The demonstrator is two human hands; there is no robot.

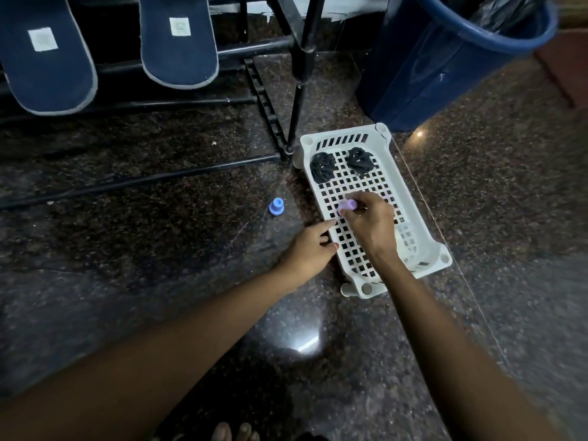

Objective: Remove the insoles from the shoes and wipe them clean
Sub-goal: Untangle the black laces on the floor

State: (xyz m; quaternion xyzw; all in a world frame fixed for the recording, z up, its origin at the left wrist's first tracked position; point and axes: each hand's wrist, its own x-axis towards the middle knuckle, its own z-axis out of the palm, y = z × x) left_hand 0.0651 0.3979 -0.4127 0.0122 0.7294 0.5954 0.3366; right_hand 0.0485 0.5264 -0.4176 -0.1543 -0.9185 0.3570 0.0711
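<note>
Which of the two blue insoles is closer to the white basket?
The right insole, the one nearer the middle of the picture. The left insole stands at the far edge, further from the basket.

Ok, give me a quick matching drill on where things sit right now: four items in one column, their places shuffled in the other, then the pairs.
1. navy insoles
2. blue cap
3. black lace bundles
4. small purple item

A. on the floor, left of the white basket
B. pinched in the right hand
C. leaning on the black rack
D. at the far end of the white basket

Pairs: 1-C, 2-A, 3-D, 4-B.
</note>
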